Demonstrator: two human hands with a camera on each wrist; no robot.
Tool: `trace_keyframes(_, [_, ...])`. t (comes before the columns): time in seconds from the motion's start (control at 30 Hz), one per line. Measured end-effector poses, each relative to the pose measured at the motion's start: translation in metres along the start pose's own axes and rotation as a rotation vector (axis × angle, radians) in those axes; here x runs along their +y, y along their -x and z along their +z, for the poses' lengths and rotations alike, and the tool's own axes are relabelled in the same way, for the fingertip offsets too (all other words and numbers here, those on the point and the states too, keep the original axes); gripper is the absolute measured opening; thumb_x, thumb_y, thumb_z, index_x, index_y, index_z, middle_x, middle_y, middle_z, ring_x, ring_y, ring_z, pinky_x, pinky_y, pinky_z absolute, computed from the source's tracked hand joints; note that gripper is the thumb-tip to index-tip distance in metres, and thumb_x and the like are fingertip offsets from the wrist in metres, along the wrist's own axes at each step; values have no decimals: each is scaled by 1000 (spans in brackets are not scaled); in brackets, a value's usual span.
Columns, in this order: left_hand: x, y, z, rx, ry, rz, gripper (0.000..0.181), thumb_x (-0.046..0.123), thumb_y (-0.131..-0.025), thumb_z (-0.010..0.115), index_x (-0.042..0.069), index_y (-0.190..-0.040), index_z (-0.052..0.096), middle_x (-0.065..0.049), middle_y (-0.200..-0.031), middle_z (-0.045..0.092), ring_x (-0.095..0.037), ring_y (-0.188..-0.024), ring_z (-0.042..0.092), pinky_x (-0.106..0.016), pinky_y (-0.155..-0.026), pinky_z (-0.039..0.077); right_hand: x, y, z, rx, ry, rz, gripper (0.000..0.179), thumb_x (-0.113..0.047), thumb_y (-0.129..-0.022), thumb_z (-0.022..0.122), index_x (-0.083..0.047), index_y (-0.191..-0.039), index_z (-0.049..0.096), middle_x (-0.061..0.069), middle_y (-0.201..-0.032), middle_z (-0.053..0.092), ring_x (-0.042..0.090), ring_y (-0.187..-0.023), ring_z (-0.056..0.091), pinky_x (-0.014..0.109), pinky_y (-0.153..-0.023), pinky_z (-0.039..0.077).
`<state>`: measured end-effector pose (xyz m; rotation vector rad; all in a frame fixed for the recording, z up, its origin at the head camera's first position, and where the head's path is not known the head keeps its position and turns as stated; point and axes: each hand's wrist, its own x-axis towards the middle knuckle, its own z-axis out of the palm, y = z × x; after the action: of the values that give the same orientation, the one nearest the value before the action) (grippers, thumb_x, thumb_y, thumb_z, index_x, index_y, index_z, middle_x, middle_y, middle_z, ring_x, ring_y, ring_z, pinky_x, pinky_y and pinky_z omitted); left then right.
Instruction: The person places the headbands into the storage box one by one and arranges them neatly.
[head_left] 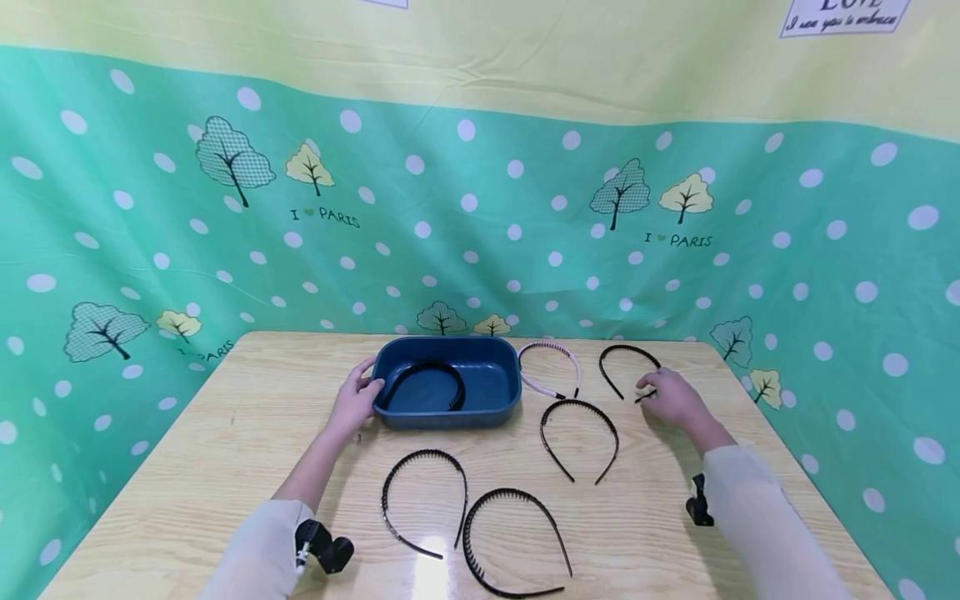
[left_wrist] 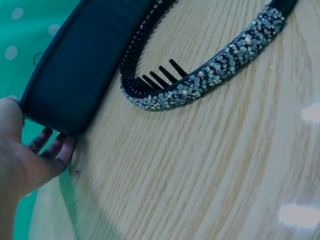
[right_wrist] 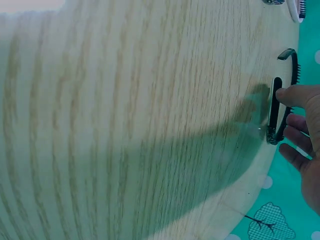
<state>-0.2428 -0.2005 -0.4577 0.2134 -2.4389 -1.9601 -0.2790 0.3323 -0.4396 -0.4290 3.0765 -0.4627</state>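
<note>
My left hand [head_left: 354,398] grips the left end of a dark blue plastic basin [head_left: 450,421], thumb at the rim and fingers against the outer wall near its base. Inside the basin lies a black toothed headband [head_left: 461,387]. At the far right, my right hand [head_left: 675,402] holds one leg of another black headband [head_left: 628,347]. The right wrist view shows a digit on that flat black leg [right_wrist: 276,100], with other fingers bent beside it. A headband covered in clear stones [left_wrist: 215,75] lies near the basin in the left wrist view.
Beside the basin's right end lies a pink headband [head_left: 576,371] with a black tip. A dark headband [head_left: 577,403] rests just in front of it. Two more headbands, one at left [head_left: 431,452] and one at right [head_left: 510,492], lie toward the front. A green dotted curtain [head_left: 465,217] borders the table.
</note>
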Motion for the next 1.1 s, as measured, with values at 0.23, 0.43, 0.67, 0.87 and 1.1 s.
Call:
trace_keyframes(0.23, [0,0,0,0,15,-4,52,19,-99,43,20,-148,26,-25,-133,43,-32,-95,58,-24,-61,51,3,1,5,-15,23,24,28,-2,-77,52,1,-102,65,25,-107,57,42,-100,53,51,-80,46])
trace_keyframes(0.43, [-1,0,1,2,9,-1,52,19,-99,43,19,-148,26,-25,-132,43,-31,-95,59,-24,-62,52,4,-1,7,-7,26,18,22,-2,-77,54,-1,-95,67,20,-100,59,39,-96,55,51,-81,46])
trace_keyframes(0.67, [-1,0,1,11,5,0,51,20,-99,43,20,-148,27,-25,-132,43,-31,-96,58,-24,-63,52,5,-2,8,-6,71,-28,11,-7,-83,58,-5,-86,68,12,-88,60,32,-86,56,48,-80,47])
trace_keyframes(0.87, [-2,-1,1,6,5,-3,52,19,-99,43,20,-148,27,-26,-133,43,-32,-98,58,-25,-63,52,6,1,10,-16,92,-55,11,-11,-86,58,-4,-88,67,9,-86,62,29,-84,58,45,-77,49])
trace_keyframes(1.1, [-1,0,1,-2,1,-3,53,20,-99,42,19,-149,25,-26,-135,40,-34,-103,56,-26,-65,52,4,1,10,-14,33,-51,13,-12,-89,56,-2,-93,64,12,-90,64,30,-87,60,47,-78,49])
